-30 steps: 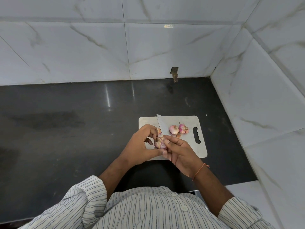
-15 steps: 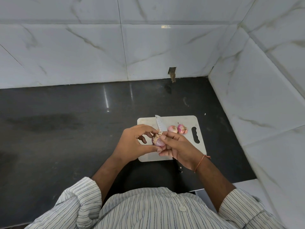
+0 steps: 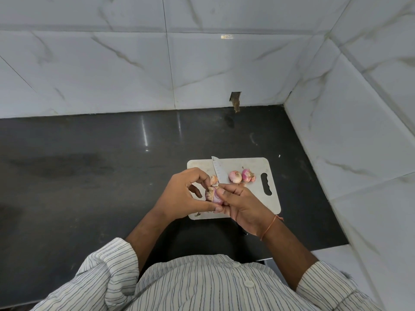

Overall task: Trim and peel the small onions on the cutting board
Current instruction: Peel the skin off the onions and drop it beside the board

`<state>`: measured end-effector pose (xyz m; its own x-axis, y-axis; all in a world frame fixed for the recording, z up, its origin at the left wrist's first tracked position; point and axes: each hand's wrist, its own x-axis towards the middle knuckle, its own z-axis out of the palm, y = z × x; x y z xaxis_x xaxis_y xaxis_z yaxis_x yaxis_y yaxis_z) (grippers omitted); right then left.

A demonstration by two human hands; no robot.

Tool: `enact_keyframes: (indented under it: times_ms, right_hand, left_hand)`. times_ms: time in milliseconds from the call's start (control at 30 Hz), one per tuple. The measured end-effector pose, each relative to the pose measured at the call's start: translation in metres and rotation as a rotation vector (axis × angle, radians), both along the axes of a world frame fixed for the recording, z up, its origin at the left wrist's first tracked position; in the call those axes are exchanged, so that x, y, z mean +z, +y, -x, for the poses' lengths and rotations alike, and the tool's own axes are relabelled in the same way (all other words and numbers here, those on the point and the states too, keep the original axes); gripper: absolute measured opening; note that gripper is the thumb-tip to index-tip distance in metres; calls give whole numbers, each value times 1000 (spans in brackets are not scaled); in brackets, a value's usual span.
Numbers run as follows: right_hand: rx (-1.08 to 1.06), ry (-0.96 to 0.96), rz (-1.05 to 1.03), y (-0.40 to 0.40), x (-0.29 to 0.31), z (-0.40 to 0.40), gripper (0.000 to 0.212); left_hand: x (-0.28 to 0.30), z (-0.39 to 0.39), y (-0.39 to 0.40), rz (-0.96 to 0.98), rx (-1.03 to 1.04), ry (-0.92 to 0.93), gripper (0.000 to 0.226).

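Head view: dark polished stone worktop [image 3: 89,176] carries a pale rectangular cutting board [image 3: 272,202]. Left hand [image 3: 182,195] pinches a small purple onion [image 3: 213,195]; right hand [image 3: 244,206] grips a steel knife [image 3: 219,172]. 2 pink onions [image 3: 241,176] lie on the board.

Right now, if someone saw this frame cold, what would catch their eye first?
Most likely the two hands meeting over the near edge of the cutting board: the left hand and right hand pinch a small onion between them, with a knife blade pointing away from the right hand. Next, two pink onions lie on the board near its handle slot, bright against the dark countertop.
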<state>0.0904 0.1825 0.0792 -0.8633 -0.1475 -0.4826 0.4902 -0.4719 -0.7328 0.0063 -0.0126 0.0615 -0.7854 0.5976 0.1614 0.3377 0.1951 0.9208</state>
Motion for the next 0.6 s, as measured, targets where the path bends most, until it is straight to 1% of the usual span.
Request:
enact_keyframes:
  times_ms: [200, 333, 467, 600]
  right_hand:
    - [-14, -31, 79, -9, -2, -8, 33]
    - [-10, -32, 91, -13, -6, -12, 35]
    - [-46, -7, 140, -9, -10, -14, 37]
    - [-100, -29, 156, -8, -6, -8, 35]
  left_hand:
    - [-1, 8, -2, 76, -109, 23, 48]
    - [-5, 8, 0, 90, -121, 54, 49]
    - [-11, 3, 0, 12, -79, 62, 46]
    - [-11, -3, 1, -24, 11, 49, 37]
